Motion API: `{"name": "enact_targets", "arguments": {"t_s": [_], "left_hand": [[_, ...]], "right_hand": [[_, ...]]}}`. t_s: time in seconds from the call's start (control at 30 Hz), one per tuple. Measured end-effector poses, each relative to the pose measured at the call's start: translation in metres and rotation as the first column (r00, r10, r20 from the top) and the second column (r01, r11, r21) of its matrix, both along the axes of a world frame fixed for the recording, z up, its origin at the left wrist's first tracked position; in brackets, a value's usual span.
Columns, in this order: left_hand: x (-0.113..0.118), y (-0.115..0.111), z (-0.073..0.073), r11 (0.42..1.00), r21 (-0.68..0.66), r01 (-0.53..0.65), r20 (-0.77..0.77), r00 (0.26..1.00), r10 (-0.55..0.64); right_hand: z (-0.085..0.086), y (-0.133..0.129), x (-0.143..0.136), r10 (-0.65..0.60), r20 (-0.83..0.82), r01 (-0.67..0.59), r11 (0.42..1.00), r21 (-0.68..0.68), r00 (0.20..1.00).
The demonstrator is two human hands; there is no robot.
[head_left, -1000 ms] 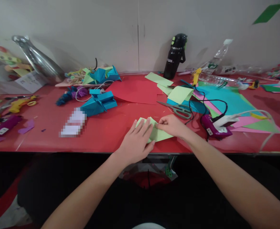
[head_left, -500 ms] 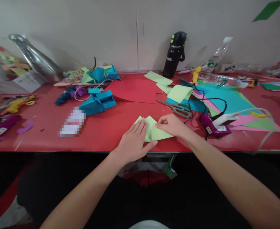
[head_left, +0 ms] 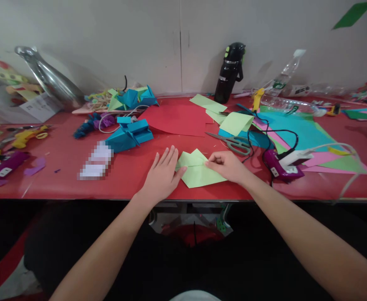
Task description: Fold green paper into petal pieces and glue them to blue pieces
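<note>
A folded sheet of light green paper (head_left: 198, 174) lies near the front edge of the red table, with pointed corners along its far side and a crease across it. My left hand (head_left: 163, 173) rests at its left end, fingers stretched out over the table and the thumb touching the paper. At the upper right of the sheet, my right hand (head_left: 225, 166) pinches the paper between thumb and bent fingers. Grey-handled scissors (head_left: 236, 145) lie just beyond my right hand.
A blue folded paper piece (head_left: 130, 133) and a red sheet (head_left: 177, 119) lie farther back. To the right are a purple power strip (head_left: 282, 165) with cables and sheets of coloured paper (head_left: 299, 129). A black bottle (head_left: 229, 75) stands by the wall.
My left hand has slid left off the middle of the green paper, uncovering most of it. My right hand stays at nearly the same spot on the sheet.
</note>
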State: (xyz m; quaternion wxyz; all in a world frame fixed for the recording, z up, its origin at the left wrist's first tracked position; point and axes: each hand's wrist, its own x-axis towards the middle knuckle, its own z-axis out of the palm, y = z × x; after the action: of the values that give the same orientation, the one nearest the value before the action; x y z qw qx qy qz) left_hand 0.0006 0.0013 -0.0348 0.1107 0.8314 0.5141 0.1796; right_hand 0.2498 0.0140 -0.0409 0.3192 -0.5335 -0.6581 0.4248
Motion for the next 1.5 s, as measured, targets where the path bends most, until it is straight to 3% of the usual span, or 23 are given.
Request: {"name": "enact_targets", "arguments": {"t_s": [0.03,0.1,0.2,0.3,0.57,0.7,0.8,0.97,1.1,1.23,1.33,1.5], "left_hand": [[-0.001,0.004,0.001,0.999,-0.036,-0.033,0.132,0.991,0.037],[-0.004,0.01,0.004,0.986,-0.153,-0.061,0.419,0.9,0.12],[-0.007,0.014,0.012,0.935,-0.348,0.07,0.682,0.703,0.201],[-0.012,0.014,0.019,0.877,-0.444,0.184,0.737,0.632,0.241],[-0.017,0.014,0.027,0.842,-0.487,0.232,0.792,0.525,0.313],[-0.015,0.013,0.028,0.865,-0.442,0.235,0.802,0.536,0.264],[-0.014,0.013,0.029,0.852,-0.452,0.264,0.789,0.564,0.244],[-0.016,0.014,0.026,0.916,-0.388,0.108,0.776,0.574,0.261],[-0.016,0.016,0.02,0.933,-0.359,0.033,0.809,0.51,0.293],[-0.013,0.015,0.021,0.908,-0.402,0.116,0.832,0.461,0.31],[-0.012,0.013,0.023,0.894,-0.428,0.131,0.8,0.515,0.307],[-0.009,0.016,0.014,0.929,-0.37,-0.002,0.708,0.646,0.284]], "right_hand": [[0.001,-0.002,0.0,0.013,-0.034,-0.012,0.999,0.032,0.999],[0.005,-0.006,-0.001,0.031,-0.085,-0.023,0.995,0.094,0.996],[0.011,-0.01,-0.006,0.029,-0.13,-0.009,0.988,0.152,0.991],[0.016,-0.012,-0.012,0.016,-0.157,0.01,0.986,0.165,0.987],[0.018,-0.016,-0.013,0.037,-0.229,0.001,0.986,0.164,0.973],[0.018,-0.017,-0.011,0.03,-0.24,0.0,0.992,0.125,0.97],[0.019,-0.018,-0.011,0.036,-0.204,-0.021,0.997,0.076,0.978],[0.021,-0.018,-0.012,0.067,-0.173,-0.06,0.997,0.047,0.983],[0.022,-0.018,-0.014,0.062,-0.179,-0.05,0.996,0.072,0.982],[0.023,-0.019,-0.014,0.07,-0.183,-0.055,0.995,0.085,0.981],[0.021,-0.02,-0.013,0.074,-0.192,-0.063,0.996,0.06,0.979],[0.017,-0.015,-0.015,0.051,-0.166,-0.054,0.999,-0.011,0.985]]}}
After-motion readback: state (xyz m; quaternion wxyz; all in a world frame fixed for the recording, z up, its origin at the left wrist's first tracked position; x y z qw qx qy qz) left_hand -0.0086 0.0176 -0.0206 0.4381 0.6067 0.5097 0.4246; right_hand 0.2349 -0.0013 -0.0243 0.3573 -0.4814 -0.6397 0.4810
